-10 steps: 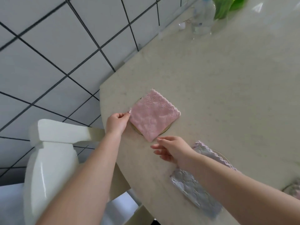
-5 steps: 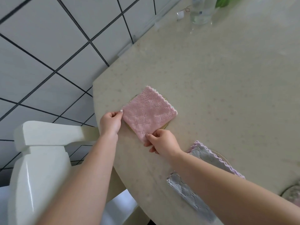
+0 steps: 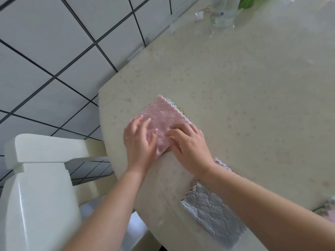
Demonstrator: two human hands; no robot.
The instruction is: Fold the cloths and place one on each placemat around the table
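Scene: a person's two bare arms reach over the corner of a pale speckled table, seen from above; a white chair stands at the left over a tiled floor.
Pink cloth: a small folded pink cloth with a scalloped edge lies near the table's corner, on a round placemat of which only a thin rim shows on the far side.
Left hand: the left hand lies palm down on the cloth's near left part, fingers spread and flat, pressing rather than gripping; it is slightly blurred.
Right hand: the right hand lies flat on the cloth's near right part, fingers a little apart, also pressing and holding nothing.
How the cloth handles: it looks light, soft and limp, with a fuzzy pile; it should not slip or break, but a fold may spring open unless smoothed. Best taken by pinching a corner or the folded edge.
Grey cloth: a second folded cloth, grey cloth, with a pink scalloped edge, lies nearer the person, partly under the right forearm, on another mat whose rim just shows.
Containers: a clear glass vessel stands at the far edge with green leaves beside it; its contents cannot be made out.
Progress: judging by this, at least two settings hold cloths.
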